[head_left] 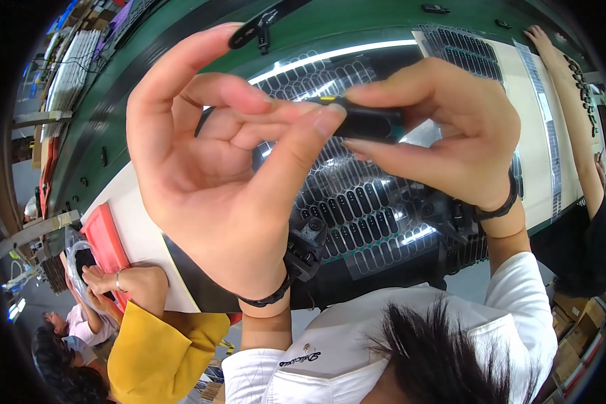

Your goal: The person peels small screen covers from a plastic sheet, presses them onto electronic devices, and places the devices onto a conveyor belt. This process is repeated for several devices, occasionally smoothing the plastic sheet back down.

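Note:
Over the worktable, both hands meet at a small black oblong casing (370, 122) with a yellow bit on its upper edge. My left hand (215, 148) pinches its left end between the thumb and a finger, palm turned up. From the other side, my right hand (454, 128) grips it with thumb and fingertips. The casing's right end is partly hidden by that hand. Beside my raised left index fingertip is a black strip-like part (252, 32) with a short stub; I cannot tell whether they touch. Beneath lie glossy sheets (357, 222) with rows of black oval labels.
More label sheets (461, 50) lie at the far right on a cream board (539, 195). A red tray (106, 236) stands at the left near a co-worker in a yellow sleeve (155, 343). Another person's arm (572, 114) reaches over the green table (357, 23) at right.

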{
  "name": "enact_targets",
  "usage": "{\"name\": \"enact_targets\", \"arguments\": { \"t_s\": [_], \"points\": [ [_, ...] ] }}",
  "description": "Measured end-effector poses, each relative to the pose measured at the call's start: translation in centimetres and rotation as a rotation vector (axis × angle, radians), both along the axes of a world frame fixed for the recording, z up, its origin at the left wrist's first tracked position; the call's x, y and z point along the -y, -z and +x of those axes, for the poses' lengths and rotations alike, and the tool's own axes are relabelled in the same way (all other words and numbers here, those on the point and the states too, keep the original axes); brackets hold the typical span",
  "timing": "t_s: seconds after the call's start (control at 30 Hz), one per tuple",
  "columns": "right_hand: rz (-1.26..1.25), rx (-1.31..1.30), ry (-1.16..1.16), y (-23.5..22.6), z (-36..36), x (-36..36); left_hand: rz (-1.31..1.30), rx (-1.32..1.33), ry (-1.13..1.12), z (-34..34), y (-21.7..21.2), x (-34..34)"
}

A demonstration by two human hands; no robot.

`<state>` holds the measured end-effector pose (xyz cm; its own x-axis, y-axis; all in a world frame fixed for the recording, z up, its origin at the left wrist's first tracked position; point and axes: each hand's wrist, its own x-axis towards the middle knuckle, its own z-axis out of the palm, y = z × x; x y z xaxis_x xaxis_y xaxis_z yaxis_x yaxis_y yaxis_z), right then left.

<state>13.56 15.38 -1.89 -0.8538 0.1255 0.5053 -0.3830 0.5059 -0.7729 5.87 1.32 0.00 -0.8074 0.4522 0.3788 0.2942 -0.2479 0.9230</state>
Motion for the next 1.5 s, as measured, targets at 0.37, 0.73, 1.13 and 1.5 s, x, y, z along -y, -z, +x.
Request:
{"name": "enact_targets", "arguments": {
  "t_s": [0.37, 0.73, 1.13, 1.5],
  "points": [
    [-0.047, 0.011, -0.008, 0.2, -0.1, -0.1, 0.023, 0.097, 0.078, -0.2, 0.2, -0.1],
    [0.102, -0.027, 0.047, 0.1, 0.1, -0.1, 0.016, 0.043, 0.068, -0.4, 0.4, -0.4],
    [0.14, 0.001, 0.006, 0.0, -0.3, -0.3, -0.245, 0.199, 0.289, -2.0, 0.3, -0.5],
    [-0.008, 0.012, -0.08, 0.4, -0.4, -1.2, -0.114, 0.392, 0.474, -3.0, 1.6, -0.2]
  ]
}}
